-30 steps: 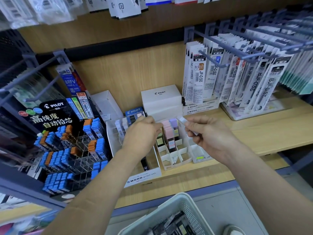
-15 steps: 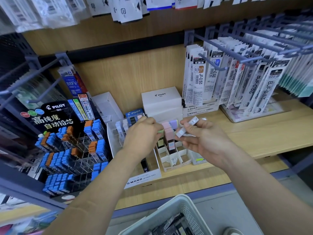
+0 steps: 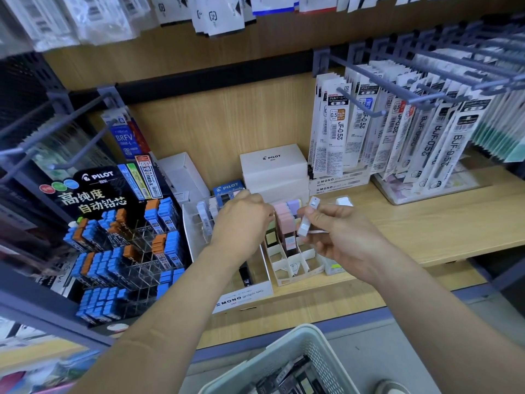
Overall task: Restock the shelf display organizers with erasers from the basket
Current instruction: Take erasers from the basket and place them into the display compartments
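Head view: right hand pinches a slim white eraser over the organizer, left hand curled at the pastel erasers, hold untellable; a skewed insertion could topple those neighbours.

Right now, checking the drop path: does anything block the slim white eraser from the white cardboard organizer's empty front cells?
Nothing visible does. The slim white eraser, pinched by the right hand, hovers above the white cardboard organizer; the left hand sits at its left side, by the pink erasers.
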### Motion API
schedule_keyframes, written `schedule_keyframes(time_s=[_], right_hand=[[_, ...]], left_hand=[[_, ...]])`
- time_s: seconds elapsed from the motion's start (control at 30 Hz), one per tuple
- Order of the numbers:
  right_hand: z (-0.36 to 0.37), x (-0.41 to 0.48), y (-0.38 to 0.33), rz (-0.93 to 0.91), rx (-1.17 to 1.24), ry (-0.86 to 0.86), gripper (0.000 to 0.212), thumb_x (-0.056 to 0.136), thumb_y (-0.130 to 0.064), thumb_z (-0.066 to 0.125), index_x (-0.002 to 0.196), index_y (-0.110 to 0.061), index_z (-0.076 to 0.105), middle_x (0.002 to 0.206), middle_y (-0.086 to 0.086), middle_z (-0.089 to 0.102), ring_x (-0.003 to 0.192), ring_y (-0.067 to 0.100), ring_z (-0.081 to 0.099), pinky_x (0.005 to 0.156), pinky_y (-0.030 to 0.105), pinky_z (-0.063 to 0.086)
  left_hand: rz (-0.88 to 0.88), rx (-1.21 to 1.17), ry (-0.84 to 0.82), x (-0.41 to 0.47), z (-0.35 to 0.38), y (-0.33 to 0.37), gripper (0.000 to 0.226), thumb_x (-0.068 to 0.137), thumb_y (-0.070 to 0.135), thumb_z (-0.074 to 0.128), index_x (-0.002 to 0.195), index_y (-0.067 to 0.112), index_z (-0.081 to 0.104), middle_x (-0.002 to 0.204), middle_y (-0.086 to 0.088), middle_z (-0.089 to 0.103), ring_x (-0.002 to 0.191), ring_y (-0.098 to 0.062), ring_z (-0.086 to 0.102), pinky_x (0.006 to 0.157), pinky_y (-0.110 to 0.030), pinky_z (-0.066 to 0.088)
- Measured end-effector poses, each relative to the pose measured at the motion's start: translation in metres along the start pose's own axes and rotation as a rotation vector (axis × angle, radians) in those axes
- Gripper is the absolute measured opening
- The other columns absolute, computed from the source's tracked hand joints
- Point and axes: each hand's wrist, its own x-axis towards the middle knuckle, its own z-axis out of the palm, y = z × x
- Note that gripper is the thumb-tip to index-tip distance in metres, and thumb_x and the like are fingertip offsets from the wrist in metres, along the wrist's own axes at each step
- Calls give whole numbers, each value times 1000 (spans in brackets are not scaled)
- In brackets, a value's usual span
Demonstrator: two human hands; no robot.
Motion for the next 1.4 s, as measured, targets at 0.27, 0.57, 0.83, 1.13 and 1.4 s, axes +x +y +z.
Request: schedule_keyframes(time_s=[0.27,0.57,0.83,1.13,1.4], right_hand=[[5,-5,-2,40,6,-54,15,91,-12,65,76,-10,67,84,15,72,77,29,73,50,20,52],[17,-5,-3,5,54,-77,10,85,-8,70,77,-11,64,79,13,73,72,24,72,52,19,52],[32,0,2,1,-22,-162,10,89,-8,64,91,-4,73,79,12,73,64,13,64,53,17,50],[48,13,9,-91,-244,1,13,93,-7,61,87,-6,72,77,7,73,63,12,64,60,23,50],[57,21,19,-79,-385,24,16,91,0,58,87,-11,68,84,9,67,72,17,62,55,21,51]], left_hand=[[-281,-569,37,-5,-20,6,17,91,22,58,86,22,74,76,10,68,78,-12,61,68,-26,48],[-396,-1179,-277,-32,-53,10,23,79,13,75,101,10,68,78,-15,72,65,-18,68,63,-29,56],[-576,-1319,-7,-43,-67,-28,9,80,5,73,88,10,74,75,-10,71,68,-16,63,69,-27,54],[-614,-926,334,-49,-81,-89,10,83,13,73,89,21,73,81,1,72,76,-11,69,74,-22,56],[-499,-608,197,-50,-59,-81,14,86,18,70,99,18,75,77,21,61,73,8,59,67,1,43]])
